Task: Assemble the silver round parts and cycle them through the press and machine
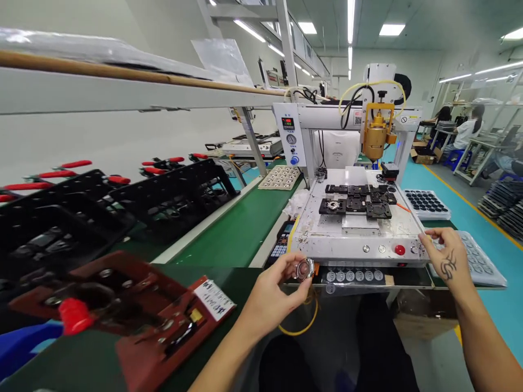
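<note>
Head: shiny round part [304, 269] in left hand [274, 296]

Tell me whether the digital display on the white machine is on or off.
On: the digital display is lit in red and green.

Off-white plain wall [81, 130] runs along the left. Long pale shelf with a brown wooden edge [171, 79] spans in front of it; a white metal upright post [287, 54] stands near its far end. Pale ceiling [370, 15] carries bright rectangular light panels [392, 30] and slim linear lamps [350, 27], lit. Glossy turquoise floor [469, 228] bears a straight yellow line [482, 212]. Blue plastic stools [453, 158] stand at right.
</note>
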The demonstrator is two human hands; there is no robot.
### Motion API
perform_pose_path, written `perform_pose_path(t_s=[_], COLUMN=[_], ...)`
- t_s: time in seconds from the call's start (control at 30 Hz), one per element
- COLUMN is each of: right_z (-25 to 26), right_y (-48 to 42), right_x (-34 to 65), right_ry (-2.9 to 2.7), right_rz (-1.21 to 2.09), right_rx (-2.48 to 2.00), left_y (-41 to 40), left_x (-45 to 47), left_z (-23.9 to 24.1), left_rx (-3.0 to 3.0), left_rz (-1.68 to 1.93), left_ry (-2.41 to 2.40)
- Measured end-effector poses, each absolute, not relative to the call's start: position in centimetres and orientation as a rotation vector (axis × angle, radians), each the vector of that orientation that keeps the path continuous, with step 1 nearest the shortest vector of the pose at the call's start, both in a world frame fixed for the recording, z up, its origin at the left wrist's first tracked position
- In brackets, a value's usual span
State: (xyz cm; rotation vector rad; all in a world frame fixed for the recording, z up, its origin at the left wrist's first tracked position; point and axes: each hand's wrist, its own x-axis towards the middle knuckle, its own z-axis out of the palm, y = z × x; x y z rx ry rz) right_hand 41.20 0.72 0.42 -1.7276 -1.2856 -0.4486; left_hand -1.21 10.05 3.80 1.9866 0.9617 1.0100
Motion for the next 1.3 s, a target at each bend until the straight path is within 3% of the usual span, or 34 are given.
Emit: perform_pose_path(t_s=[0.23,0.43,0.63,0.83,1.03,1.3], right_z=[-5.1,-8.7,-13.6,-16.2,-15.0,-6.9], right_y=[-2.2,1.0,6.2,5.2,1.5,-1.4], right_x=[38.3,26.1,22.1,22.4,22.4,24.6], right_ry=[-1.218,-1.925,-2.074,-2.138,-1.982,-1.452], right_rz=[-0.502,-0.074,-0.067,0.009,0.239,0.644], right_rx=[-1.700,-1.373,-1.329,-1.184,-1.172,-1.449], left_y=[9.9,9.3,10.6,11.3,11.1,6.2], left_x=[0.0,-0.1,0.6,0.3,0.5,1.1], left_z=[-2.8,-7.1,-9.2,-9.6,-8.9,-7.2], left_rx=[1.983,1.858,1.766,1.719,1.738,1.339], left_rz=[0.715,0.547,0.498,0.483,0.522,0.730], left_ry=[0.833,0.787,0.822,0.787,0.807,0.778])
